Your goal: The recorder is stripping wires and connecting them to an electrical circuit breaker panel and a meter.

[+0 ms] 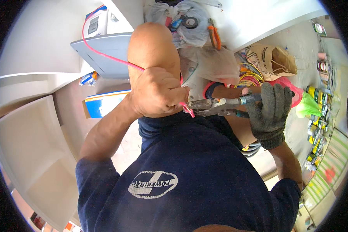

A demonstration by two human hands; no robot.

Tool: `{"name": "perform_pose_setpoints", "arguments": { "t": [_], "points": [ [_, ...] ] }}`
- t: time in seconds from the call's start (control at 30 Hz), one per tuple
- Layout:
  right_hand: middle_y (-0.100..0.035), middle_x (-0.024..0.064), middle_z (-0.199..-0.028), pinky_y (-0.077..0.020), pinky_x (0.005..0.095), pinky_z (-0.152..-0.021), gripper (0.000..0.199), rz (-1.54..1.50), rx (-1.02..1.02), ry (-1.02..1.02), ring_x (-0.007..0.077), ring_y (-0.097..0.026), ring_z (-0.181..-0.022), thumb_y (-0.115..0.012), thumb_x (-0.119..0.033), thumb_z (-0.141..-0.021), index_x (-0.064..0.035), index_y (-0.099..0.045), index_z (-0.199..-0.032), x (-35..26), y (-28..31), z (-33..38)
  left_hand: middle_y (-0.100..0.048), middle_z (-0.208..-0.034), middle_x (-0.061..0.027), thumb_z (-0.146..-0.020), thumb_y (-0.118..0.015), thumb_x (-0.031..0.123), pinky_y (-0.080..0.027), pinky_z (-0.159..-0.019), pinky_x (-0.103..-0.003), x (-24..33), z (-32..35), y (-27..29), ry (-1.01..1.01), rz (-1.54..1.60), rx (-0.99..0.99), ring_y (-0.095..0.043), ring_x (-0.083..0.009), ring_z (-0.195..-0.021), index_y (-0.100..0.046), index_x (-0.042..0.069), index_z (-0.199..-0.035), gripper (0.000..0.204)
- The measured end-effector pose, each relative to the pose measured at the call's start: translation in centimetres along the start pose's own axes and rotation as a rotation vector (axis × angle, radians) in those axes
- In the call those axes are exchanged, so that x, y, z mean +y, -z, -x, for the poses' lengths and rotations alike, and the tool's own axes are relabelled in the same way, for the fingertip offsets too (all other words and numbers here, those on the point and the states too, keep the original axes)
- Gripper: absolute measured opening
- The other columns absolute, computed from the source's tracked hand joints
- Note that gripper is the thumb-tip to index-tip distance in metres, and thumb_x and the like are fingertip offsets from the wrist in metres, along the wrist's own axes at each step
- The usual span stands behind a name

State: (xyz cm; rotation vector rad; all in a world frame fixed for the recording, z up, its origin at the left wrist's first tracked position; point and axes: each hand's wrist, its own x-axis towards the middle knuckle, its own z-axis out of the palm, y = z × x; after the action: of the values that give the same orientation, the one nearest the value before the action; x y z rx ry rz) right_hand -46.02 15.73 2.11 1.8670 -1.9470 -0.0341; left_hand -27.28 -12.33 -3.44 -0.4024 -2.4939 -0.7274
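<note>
My bare left hand [160, 91] is closed around a pinkish-red electrical wire [104, 57], in front of my raised knee. The wire runs in from a box at the upper left and passes through my fist. Below my fingers its short end [188, 110] sticks out, looking bent or twisted. My right hand [270, 114], in a dark grey work glove, grips a pair of pliers [216, 103] by its handles. The jaws point left and meet the wire end beside my left fingers. Whether they bite on it is too small to tell.
Past my knee, a clear plastic bag [199, 33] carries a black tape roll [190, 23]; orange-handled pliers [214, 34] lie beside it. Coiled yellow wires [251, 75] and a brown paper bag [270, 60] sit right of them. Several cans [317, 94] line the far right. White panels stand close on both sides.
</note>
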Motion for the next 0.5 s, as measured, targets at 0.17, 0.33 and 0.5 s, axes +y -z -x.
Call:
{"name": "perform_pose_setpoints", "arguments": {
  "t": [0.17, 0.33, 0.5],
  "points": [
    [-0.055, 0.0169, -0.128, -0.0431, 0.0593, -0.098, 0.025, -0.088, -0.062, 0.001, 0.0409, -0.055, -0.113, -0.066, -0.018, -0.086, -0.0161, -0.064, -0.111, -0.1, 0.1, -0.3, -0.05, -0.055, 0.0002, -0.053, -0.078, 0.017, -0.044, -0.048, -0.036, 0.0, 0.6, 0.2, 0.01, -0.001, -0.003, -0.057, -0.0199, -0.051, -0.063, 0.01, -0.076, 0.028],
    [-0.061, 0.0164, -0.123, -0.0475, 0.052, -0.094, 0.024, -0.394, -0.379, -0.089, 0.0388, -0.06, -0.108, -0.064, -0.02, -0.085, -0.0172, -0.068, -0.108, -0.5, 2.2, 0.1, -0.05, -0.056, 0.0004, -0.055, -0.078, 0.017, -0.042, -0.044, -0.035, -0.6, 1.2, -0.5, 0.016, -0.038, 0.089, -0.056, -0.0193, -0.051, -0.063, 0.01, -0.075, 0.026],
    [-0.068, 0.0205, -0.103, -0.0504, 0.0464, -0.091, 0.034, -1.266, -1.275, -0.252, 0.0366, -0.066, -0.101, -0.06, -0.019, -0.085, -0.0117, -0.065, -0.118, -0.2, 4.7, 1.9, -0.048, -0.056, 0.0012, -0.062, -0.074, 0.017, -0.042, -0.042, -0.034, -0.4, 1.9, -2.4, -0.011, -0.148, 0.035, -0.055, -0.0176, -0.05, -0.065, 0.011, -0.075, 0.017]
  ]
}}
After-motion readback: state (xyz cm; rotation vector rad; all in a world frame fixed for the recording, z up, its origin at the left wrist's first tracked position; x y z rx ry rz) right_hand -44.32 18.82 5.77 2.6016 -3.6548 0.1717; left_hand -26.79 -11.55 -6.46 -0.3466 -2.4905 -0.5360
